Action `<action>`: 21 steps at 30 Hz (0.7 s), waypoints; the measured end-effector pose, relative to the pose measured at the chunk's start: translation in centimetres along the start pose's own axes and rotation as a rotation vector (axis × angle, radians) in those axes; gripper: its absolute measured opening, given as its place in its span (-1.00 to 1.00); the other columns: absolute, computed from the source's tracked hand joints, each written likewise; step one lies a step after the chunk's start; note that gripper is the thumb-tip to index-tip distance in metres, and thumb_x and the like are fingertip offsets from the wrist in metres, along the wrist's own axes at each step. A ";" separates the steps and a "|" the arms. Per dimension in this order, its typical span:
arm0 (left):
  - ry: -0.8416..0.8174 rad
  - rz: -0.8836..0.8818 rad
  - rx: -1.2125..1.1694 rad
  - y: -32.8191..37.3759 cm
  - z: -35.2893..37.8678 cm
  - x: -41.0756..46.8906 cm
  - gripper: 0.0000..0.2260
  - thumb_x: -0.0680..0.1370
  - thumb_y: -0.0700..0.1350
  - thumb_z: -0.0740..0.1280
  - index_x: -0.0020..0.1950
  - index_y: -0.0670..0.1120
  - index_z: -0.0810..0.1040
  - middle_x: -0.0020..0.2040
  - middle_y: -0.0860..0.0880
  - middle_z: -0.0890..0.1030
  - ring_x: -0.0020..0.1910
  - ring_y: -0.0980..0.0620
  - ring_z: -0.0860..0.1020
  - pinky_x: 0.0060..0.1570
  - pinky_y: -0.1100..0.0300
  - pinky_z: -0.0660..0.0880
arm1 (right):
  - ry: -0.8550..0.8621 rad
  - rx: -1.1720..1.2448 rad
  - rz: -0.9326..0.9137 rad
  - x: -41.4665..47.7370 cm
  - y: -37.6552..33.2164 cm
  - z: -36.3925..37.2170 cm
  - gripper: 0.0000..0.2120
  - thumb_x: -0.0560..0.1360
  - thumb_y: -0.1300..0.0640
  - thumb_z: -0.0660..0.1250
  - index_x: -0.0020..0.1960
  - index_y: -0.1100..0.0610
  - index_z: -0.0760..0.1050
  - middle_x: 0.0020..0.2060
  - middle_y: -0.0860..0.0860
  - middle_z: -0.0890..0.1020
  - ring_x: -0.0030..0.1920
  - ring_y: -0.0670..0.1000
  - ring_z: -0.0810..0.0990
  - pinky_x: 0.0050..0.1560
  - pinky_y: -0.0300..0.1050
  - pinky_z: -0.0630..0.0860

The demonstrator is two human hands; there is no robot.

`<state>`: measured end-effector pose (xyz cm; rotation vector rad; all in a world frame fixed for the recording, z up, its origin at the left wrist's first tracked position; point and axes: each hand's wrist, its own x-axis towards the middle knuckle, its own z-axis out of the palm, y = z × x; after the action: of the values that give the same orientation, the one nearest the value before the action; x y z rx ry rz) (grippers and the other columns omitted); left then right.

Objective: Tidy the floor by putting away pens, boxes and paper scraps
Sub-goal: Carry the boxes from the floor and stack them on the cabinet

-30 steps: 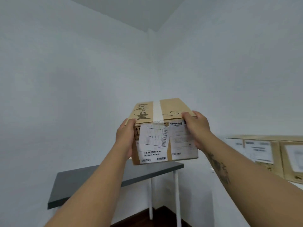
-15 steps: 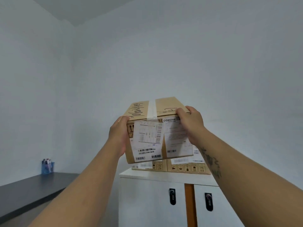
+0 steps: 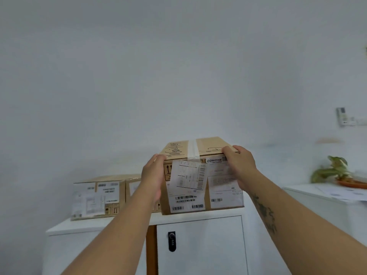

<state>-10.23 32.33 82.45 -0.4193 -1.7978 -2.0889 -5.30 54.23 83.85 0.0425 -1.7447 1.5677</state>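
Box (image 3: 200, 175) clamped between left hand (image 3: 154, 175) and right hand (image 3: 240, 165), fingers wrapped round top corners, lined up over cabinet (image 3: 198, 217) beside stored boxes (image 3: 99, 195).

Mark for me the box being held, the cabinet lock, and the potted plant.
held box (image 3: 200, 147), head view, on its taped top face.
cabinet lock (image 3: 172, 241), head view, on the black lock body.
potted plant (image 3: 330, 171), head view, on its green leaves.

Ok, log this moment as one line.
phase: placing | held: box | left hand: left side | right hand: right top corner | target: cabinet top, beside two boxes
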 end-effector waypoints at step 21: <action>-0.043 -0.021 0.256 -10.1 5.6 2.0 -0.60 0.62 0.13 0.14 0.45 0.12 0.36 0.32 0.06 0.46 -0.01 0.13 0.44 -0.18 0.25 0.36 | 0.098 -0.216 0.142 4.1 11.7 -2.7 -0.81 0.43 0.01 0.21 -0.19 0.13 0.45 -0.22 0.11 0.56 -0.20 0.10 0.46 -0.23 -0.01 0.37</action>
<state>-16.57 39.10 75.28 -0.3786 -2.0692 -1.8421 -12.65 61.28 76.21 -0.2661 -1.8622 1.4450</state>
